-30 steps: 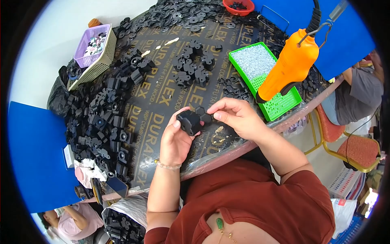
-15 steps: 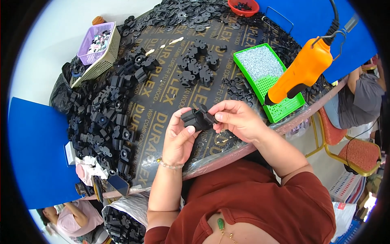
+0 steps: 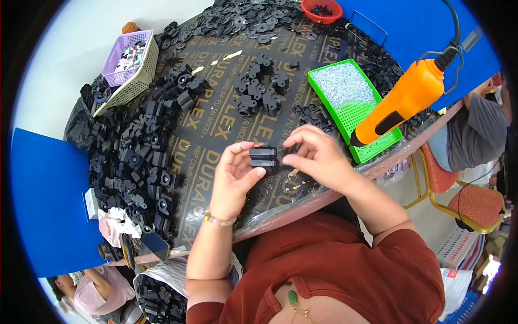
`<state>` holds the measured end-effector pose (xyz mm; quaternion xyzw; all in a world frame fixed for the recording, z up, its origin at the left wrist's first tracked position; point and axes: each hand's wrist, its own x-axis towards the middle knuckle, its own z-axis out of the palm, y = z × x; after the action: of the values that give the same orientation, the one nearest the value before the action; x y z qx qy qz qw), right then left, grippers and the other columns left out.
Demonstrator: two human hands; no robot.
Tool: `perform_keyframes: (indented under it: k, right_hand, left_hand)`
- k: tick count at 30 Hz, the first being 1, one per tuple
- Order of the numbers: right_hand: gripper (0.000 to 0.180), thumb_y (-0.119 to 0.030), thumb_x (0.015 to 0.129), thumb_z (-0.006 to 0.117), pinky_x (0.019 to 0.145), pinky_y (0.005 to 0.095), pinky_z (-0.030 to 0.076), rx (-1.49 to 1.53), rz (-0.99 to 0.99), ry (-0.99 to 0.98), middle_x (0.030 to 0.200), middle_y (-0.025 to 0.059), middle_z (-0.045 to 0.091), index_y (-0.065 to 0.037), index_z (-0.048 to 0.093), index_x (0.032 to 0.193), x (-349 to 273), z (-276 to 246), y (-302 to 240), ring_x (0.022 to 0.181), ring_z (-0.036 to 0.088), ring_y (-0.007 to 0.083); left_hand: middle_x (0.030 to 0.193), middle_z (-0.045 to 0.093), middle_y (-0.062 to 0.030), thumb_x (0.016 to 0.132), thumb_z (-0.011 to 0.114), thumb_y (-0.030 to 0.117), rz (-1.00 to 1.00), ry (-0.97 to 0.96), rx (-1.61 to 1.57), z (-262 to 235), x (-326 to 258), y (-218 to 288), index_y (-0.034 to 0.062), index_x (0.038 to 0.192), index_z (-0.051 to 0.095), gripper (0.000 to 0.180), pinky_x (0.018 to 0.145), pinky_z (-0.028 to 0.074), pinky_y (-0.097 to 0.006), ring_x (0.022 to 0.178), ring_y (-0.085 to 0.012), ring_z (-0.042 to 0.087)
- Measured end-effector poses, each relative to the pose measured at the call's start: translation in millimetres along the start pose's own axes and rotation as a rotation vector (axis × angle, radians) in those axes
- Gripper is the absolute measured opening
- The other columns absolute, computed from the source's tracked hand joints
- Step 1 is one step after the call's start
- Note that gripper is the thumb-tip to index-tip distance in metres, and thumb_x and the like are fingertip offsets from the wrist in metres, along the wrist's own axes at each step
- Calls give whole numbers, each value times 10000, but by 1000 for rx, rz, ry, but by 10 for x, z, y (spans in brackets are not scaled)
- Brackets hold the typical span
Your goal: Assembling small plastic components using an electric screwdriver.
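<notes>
Handling step, I'd say: left hand (image 3: 231,179) grips black block (image 3: 263,153); right hand (image 3: 322,160) loosely spread beside it (next move wants steadiness).

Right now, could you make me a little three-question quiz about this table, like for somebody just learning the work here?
1. Which hand holds the black, ridged, plastic-looking part?
2. True or false: in this view, the orange handheld power tool overlaps the lilac plastic basket.
3. Fill in the blank: the red round bowl at the far edge has small ____ pieces in it.

Key:
1. The left hand.
2. False: it overlaps the green rectangular perforated tray.
3. Black.
</notes>
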<state>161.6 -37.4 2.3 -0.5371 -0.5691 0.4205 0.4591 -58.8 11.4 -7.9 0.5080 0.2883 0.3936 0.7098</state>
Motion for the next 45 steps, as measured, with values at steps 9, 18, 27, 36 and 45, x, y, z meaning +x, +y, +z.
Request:
perform_keyframes:
  k: [9, 18, 27, 36, 45]
  right_hand:
    - [203, -102, 863, 731, 631, 250, 486, -102, -112, 105, 1066, 56, 564, -34, 630, 1025, -63, -136, 16, 682, 564, 105]
    - [215, -80, 850, 725, 659, 288, 515, -372, -165, 206, 1098, 62, 583, -67, 624, 1039, -242, -268, 56, 716, 593, 156]
    - [221, -67, 819, 722, 815, 370, 511, -759, -272, 359, 1046, 98, 599, -60, 629, 1019, -202, -417, 229, 932, 603, 296]
    - [246, -179, 764, 751, 838, 396, 469, -1060, -332, 301, 937, 65, 614, -81, 652, 967, 114, -288, 288, 944, 554, 278]
    - [162, -95, 792, 618, 897, 410, 424, -1160, -330, 268, 877, 36, 633, -101, 653, 950, 185, -197, 361, 961, 557, 263]
  left_hand:
    - [1112, 548, -138, 731, 749, -30, 482, -33, 1432, -176, 668, 47, 82, 1186, 646, 479, 905, 492, -382, 1031, -320, 578]
    - [1361, 521, -174, 814, 707, 182, 625, 523, 1844, -795, 1386, 231, 104, 1322, 561, 534, 1026, 396, -465, 1238, -348, 491]
    - [1079, 686, -105, 777, 771, 228, 173, 429, 1897, -968, 1147, 453, 83, 1198, 641, 464, 825, 508, -417, 966, -287, 654]
    - [1315, 496, -104, 795, 670, -142, -10, 27, 114, 108, 115, 574, 34, 1338, 424, 622, 876, 571, -318, 1043, -211, 640]
    - [1274, 561, -136, 921, 576, -13, -74, 123, -282, 148, -94, -64, 95, 1296, 401, 428, 909, 555, -387, 1085, -311, 643]
